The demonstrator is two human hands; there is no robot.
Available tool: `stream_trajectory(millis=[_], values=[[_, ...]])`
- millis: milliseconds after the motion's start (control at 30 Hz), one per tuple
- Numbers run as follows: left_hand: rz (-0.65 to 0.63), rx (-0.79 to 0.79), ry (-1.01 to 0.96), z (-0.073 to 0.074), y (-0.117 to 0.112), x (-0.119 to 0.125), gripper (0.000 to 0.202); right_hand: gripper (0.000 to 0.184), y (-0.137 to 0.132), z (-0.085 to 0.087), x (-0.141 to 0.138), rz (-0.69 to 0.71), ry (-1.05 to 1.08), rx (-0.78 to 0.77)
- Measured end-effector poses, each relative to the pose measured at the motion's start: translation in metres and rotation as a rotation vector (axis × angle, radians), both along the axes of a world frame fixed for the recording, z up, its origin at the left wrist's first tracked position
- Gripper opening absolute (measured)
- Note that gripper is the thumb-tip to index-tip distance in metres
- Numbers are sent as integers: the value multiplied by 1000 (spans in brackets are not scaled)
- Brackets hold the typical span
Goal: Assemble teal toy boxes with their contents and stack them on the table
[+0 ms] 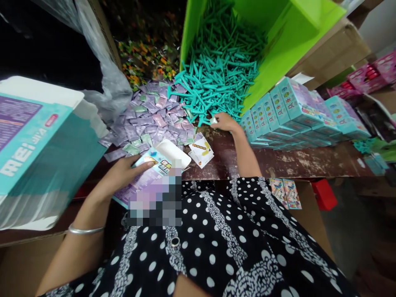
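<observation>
Left hand (123, 172) grips small box (156, 164) by its left side, open white flap up, box sitting at near edge of worktop (297, 161), partly over the edge. Right hand (225, 122) sits at near fringe of teal sticks (216, 70), fingers bunched; can't tell if it grips one. Sticks spill out of tipped green bin (287, 45) onto worktop. Purple sachets (151, 119) heaped left of sticks, touching them. Printed cards (201, 152) lie between the hands. Stacked teal boxes (287, 113) just right of right hand, wall-like. Big carton (34, 144) crowds the left side. Bare worktop strip runs right of the forearm, in front of the stack.
</observation>
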State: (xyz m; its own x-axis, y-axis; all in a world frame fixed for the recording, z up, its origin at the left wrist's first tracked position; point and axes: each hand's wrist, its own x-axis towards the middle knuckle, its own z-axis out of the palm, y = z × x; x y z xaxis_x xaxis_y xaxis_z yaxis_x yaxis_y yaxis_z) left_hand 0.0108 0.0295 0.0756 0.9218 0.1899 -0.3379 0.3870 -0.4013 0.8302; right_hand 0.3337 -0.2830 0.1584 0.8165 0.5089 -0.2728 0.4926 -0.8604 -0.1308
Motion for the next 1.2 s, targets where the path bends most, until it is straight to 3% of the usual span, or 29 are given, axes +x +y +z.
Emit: stream_trajectory(millis=[100,167,267,367,467,567,667,767,833,933,1000,1067,1200], values=[[22,-8,-5,-2,0,1,86,20,-10,27,-10,71,173,225],[46,-19,-32,0,-3,3,85,30,2,38,-29,201,284,337],[82,-41,-46,5,-7,5,86,42,43,40,-69,433,316,292],[137,-76,-73,11,-9,4,86,46,90,33,-103,576,363,228],[213,-120,-137,16,-5,-3,83,27,121,31,-113,596,524,284],[283,-182,-168,15,2,-10,83,29,148,40,-100,526,687,374],[315,-208,-172,9,9,-12,84,8,198,56,-81,469,528,514],[324,-220,-207,-2,12,-9,86,14,275,67,-67,542,169,600],[313,-246,-219,-9,14,-7,84,19,329,66,-61,664,-35,492],[280,-287,-212,-17,16,-6,79,33,395,52,-58,807,-140,237],[269,-293,-213,-20,18,-6,77,47,421,38,-58,840,-133,142],[262,-295,-215,-20,19,-6,74,49,435,24,-57,851,-143,99],[267,-309,-235,-18,19,-6,69,15,444,9,-50,863,-208,117]])
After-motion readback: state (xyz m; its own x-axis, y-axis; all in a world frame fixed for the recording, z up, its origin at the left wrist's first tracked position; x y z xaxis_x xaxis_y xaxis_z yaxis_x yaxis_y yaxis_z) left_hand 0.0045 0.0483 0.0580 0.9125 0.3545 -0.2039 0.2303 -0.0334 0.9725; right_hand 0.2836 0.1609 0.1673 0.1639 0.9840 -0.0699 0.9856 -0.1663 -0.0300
